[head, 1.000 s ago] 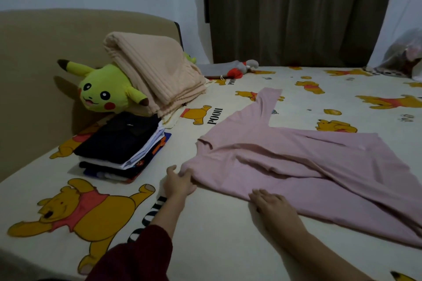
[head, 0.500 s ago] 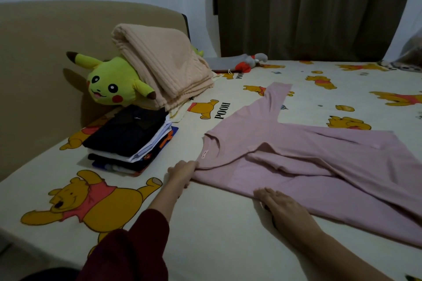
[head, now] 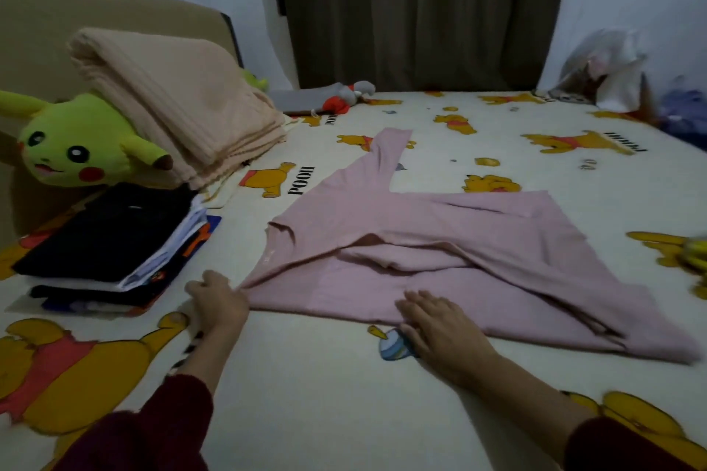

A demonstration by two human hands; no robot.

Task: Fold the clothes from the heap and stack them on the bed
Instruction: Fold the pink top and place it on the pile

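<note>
left hand (head: 218, 300) slid nearer, still pinching pink shirt (head: 440, 264) corner (shoulder); right hand (head: 436, 321) stays flat on hem.

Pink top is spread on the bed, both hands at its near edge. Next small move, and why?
Probably fold the far sleeve in across the pink top. It still juts out, while the left hand pinches the near corner and the right hand lies flat on the hem, pinning the cloth.

1 pink shirt (head: 440, 260), 1 folded stack (head: 114, 245), 1 blanket (head: 180, 103), 2 hands, 2 plush toys (1 sm., far).
</note>
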